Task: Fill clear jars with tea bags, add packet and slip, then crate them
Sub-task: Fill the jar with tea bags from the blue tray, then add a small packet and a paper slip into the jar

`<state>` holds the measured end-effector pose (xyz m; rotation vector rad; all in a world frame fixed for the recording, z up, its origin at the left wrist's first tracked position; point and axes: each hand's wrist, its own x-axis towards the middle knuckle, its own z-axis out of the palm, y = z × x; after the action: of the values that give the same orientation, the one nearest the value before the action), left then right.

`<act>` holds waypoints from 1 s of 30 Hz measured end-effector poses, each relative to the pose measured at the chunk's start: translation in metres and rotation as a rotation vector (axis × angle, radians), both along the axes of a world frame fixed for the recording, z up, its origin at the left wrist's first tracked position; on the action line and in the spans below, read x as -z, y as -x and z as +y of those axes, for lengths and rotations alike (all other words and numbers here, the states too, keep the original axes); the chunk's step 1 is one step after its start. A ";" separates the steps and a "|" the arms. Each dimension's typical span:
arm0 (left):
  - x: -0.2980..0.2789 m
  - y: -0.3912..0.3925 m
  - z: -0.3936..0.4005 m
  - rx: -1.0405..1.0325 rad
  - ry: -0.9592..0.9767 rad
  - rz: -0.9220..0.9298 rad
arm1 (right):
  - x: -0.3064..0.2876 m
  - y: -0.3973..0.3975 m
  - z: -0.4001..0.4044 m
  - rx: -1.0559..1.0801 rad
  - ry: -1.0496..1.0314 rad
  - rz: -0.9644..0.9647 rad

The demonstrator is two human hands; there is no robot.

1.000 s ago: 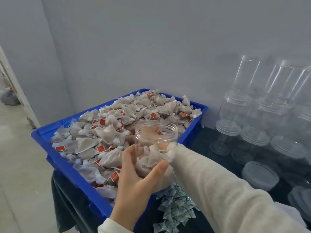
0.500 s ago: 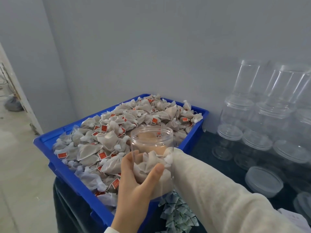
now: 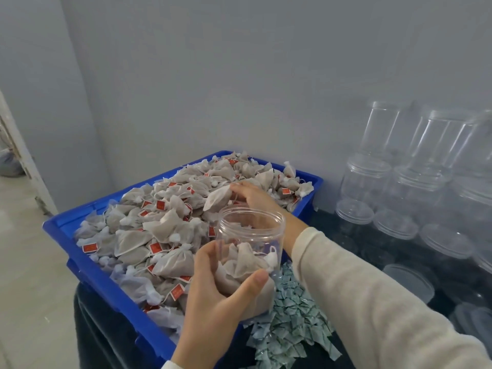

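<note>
On a dark table (image 3: 111, 331) against a grey wall, the left hand (image 3: 213, 296) grips a jar (image 3: 250, 235); right hand (image 3: 253, 198) pinches a tea bag (image 3: 217, 199) over a blue bin (image 3: 87, 267). Red tags unreadable.

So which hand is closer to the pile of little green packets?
Left. The left hand holds the jar just above the green packets; the right hand is farther back, over the blue crate.

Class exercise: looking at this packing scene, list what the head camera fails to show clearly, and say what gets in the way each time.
- Jar base: head view, covered by the left hand.
- Right hand fingertips: partly behind the tea bag it pinches.
- Print on the red tags: too small.
- Stacked empty jars: blurred, cut off by the right edge.
- Green packets: partly under the sleeve.
</note>
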<state>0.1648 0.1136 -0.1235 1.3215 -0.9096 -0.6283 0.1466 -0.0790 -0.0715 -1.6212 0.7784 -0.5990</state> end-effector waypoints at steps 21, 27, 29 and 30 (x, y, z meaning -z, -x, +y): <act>0.004 -0.002 0.000 0.024 -0.016 -0.007 | -0.098 0.087 0.055 -0.086 0.189 0.195; 0.004 0.000 0.001 0.013 -0.015 -0.051 | -0.098 0.089 0.066 -0.123 0.405 0.353; 0.006 -0.001 0.001 0.023 -0.013 -0.078 | -0.097 0.089 0.071 -0.155 0.475 0.400; 0.006 -0.001 0.001 0.034 -0.005 -0.085 | -0.096 0.089 0.073 -0.170 0.501 0.417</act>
<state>0.1658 0.1141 -0.1296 1.3477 -1.0022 -0.6043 0.0578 -0.0065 0.0249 -2.2963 0.8176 -0.3476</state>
